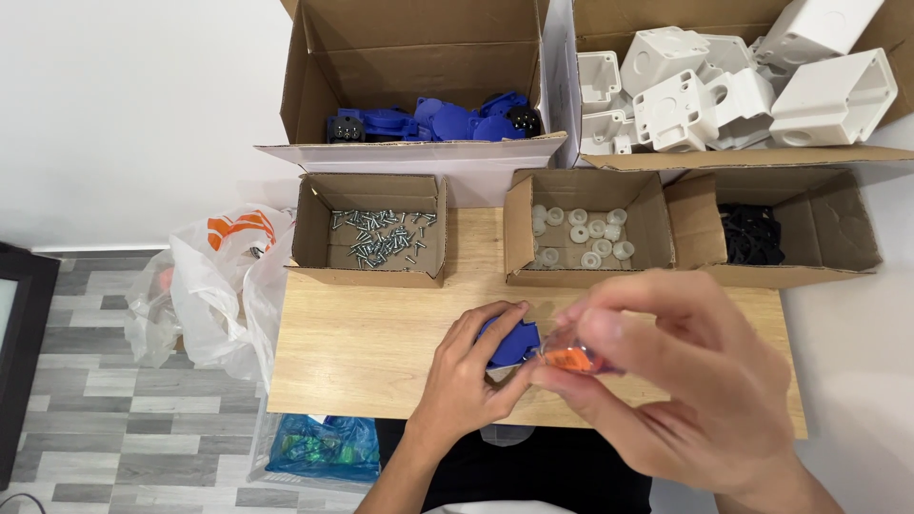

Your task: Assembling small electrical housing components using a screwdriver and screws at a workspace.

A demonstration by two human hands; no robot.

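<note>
In the head view, the left hand grasps a blue plastic part just above the wooden tabletop, near its front edge. The fingers curl around the left side of the part, and the thumb lies on its upper edge. The right hand is closer to the camera and looks blurred. Its fingertips pinch the orange handle of a tool, just beside the blue part on its right side. I cannot tell if the tool touches the part.

Behind the hands, three small cardboard boxes stand in a row on the tabletop. The left box holds metal screws, the middle box holds white round rings, and the right box holds black parts. Further back, one big box contains more blue parts and another contains white plastic housings. A white plastic bag hangs at the left side of the tabletop, over the grey floor.
</note>
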